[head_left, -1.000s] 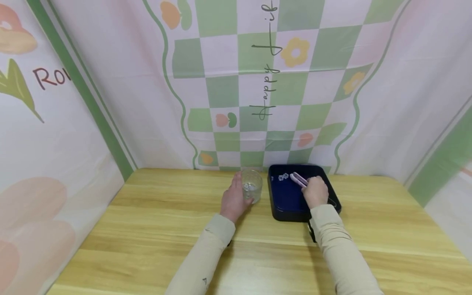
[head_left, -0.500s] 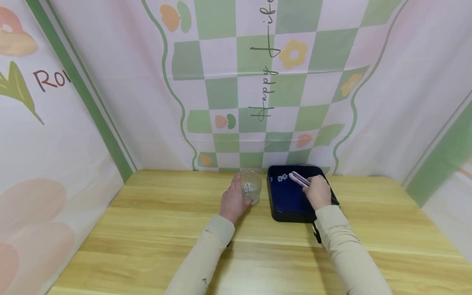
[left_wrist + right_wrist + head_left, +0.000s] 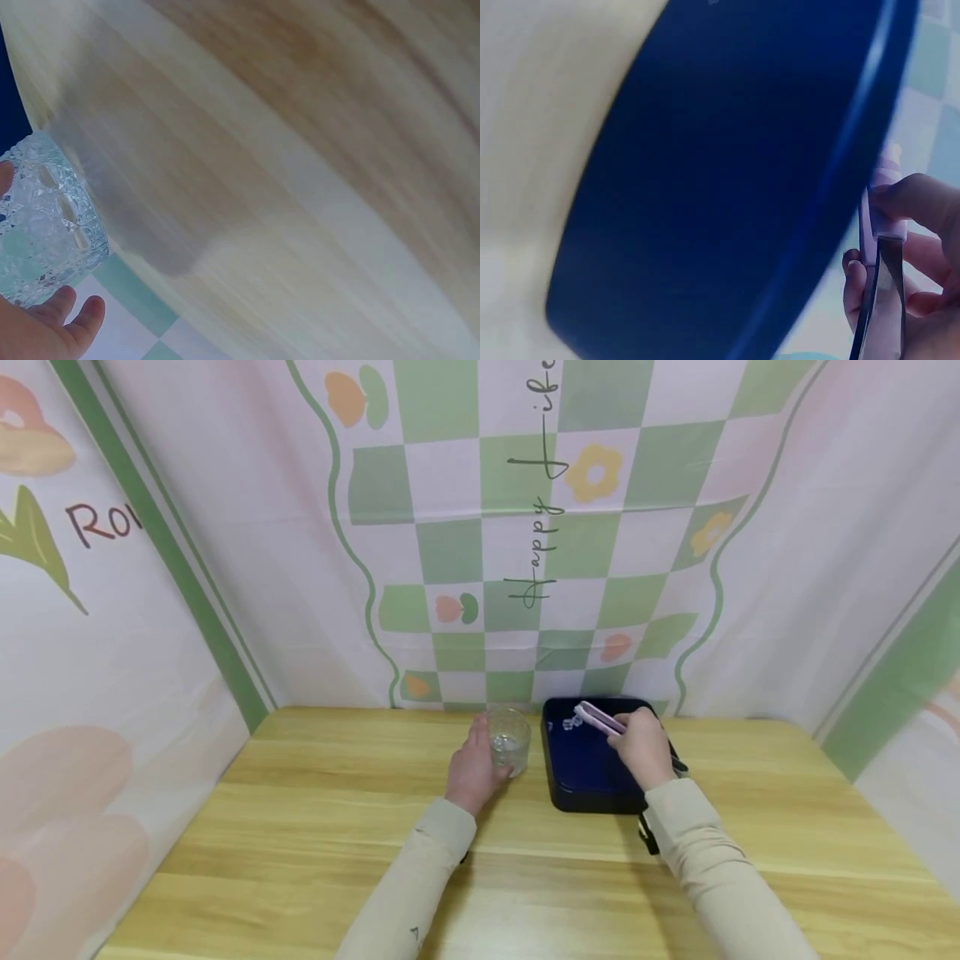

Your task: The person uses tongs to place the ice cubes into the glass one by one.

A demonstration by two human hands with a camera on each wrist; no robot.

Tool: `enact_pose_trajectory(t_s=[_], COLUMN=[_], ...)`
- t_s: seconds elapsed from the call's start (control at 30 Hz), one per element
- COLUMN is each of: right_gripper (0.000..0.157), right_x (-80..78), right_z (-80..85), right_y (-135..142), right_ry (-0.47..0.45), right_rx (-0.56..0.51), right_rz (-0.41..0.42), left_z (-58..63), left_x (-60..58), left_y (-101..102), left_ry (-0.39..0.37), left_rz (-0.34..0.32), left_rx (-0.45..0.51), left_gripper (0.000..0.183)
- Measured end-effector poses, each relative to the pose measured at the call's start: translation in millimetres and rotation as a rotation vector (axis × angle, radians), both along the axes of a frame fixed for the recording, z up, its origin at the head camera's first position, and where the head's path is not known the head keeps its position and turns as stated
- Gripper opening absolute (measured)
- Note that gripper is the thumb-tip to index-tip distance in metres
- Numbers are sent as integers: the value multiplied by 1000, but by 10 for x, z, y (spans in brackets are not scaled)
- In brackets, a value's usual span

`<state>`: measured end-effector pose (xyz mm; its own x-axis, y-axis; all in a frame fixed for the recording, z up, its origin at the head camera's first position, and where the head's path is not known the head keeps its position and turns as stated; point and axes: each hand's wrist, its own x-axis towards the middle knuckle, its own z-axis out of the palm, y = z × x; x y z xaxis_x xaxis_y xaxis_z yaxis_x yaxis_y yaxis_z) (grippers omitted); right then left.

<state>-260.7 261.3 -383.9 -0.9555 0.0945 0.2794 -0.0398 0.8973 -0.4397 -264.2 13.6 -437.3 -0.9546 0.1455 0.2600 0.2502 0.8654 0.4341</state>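
My left hand (image 3: 474, 770) holds a clear patterned drinking glass (image 3: 510, 742) from its left side, thumb at the near side. Up close in the left wrist view, the textured glass (image 3: 49, 225) sits between the thumb and fingers (image 3: 88, 322). In the right hand (image 3: 643, 747) are pale pink tongs (image 3: 600, 718), gripped between thumb and fingers. Their tips reach over a dark blue tray (image 3: 588, 772), right at a few small clear ice-like cubes (image 3: 567, 725) near its far left corner. The right wrist view shows the tongs (image 3: 885, 225) in the fingers, their tips partly hidden.
The wooden table (image 3: 330, 827) carries the tray right of the glass, with a small gap between them. A printed curtain (image 3: 450, 527) hangs directly behind both. A dark strap (image 3: 648, 835) hangs by the right wrist.
The right hand has lifted the tongs slightly and moved their tips left, closer over the clear cubes. The left hand stays on the glass.
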Motion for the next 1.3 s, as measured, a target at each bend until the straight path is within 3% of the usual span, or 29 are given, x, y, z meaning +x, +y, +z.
enact_pose_trajectory(t_s=[0.53,1.03,1.3], right_gripper=[29,27,29], right_x=[110,132,149], right_z=[258,250,232], right_y=[-371,-613,-680], right_ry=[42,-11,-33], right_rx=[-7,0,13], right_rz=[97,273,300], left_z=[-7,-15,-6], left_x=[-11,-9,-4], left_y=[6,-7,-9], left_ry=[1,9,-10], left_rz=[0,-4,0], left_rx=[7,15,15], left_gripper=[98,99,99])
